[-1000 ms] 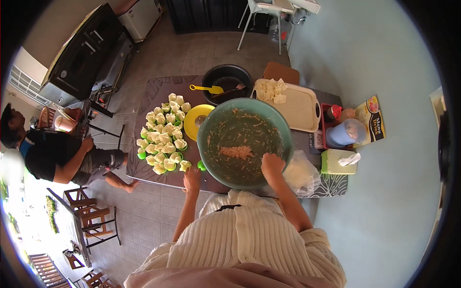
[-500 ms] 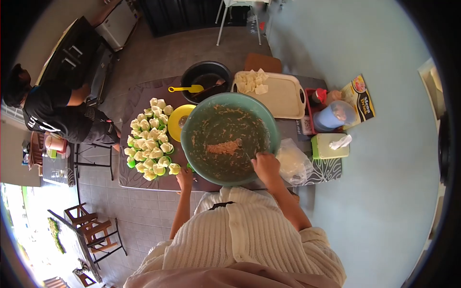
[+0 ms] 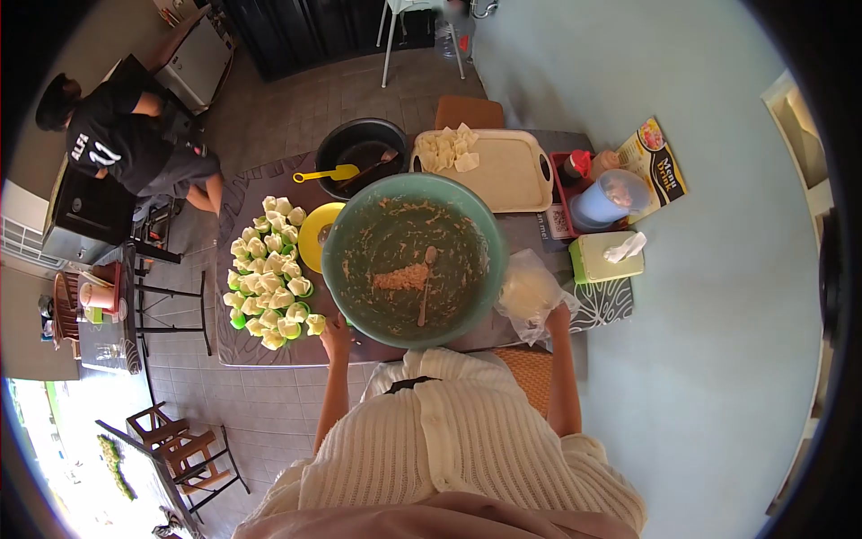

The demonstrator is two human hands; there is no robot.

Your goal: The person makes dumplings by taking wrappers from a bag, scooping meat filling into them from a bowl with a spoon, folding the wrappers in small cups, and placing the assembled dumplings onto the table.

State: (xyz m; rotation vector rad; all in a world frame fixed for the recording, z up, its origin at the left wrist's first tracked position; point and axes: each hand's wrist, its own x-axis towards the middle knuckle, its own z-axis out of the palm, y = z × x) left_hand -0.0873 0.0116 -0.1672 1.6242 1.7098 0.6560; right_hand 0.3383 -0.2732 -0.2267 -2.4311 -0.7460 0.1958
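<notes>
A large green basin (image 3: 492, 260) stands before me, its inner wall smeared with filling. Inside lie a clump of pinkish minced filling (image 3: 401, 278) and a spoon (image 3: 424, 296). My left hand (image 3: 336, 338) is closed at the table edge, left of the basin, with a trace of green by its fingers; what it holds is hidden. Close by stand several pale wrapped dumplings (image 3: 269, 278) in small green cups. My right hand (image 3: 559, 320) is closed on the edge of a clear plastic bag (image 3: 528, 292) containing pale round wrappers.
Behind the basin are a black tub (image 3: 373, 135) with a yellow spatula (image 3: 334, 173), a cream tray (image 3: 507, 184) with loose wrappers (image 3: 446, 148), and a yellow plate (image 3: 312, 242). A tissue box (image 3: 593, 260) and blue jug (image 3: 603, 205) stand right. A person (image 3: 135, 139) stands far left.
My right hand has let go of the spoon, which now rests in the basin, and moved right to the plastic bag. My left hand stays by the basin. The person at left has turned away.
</notes>
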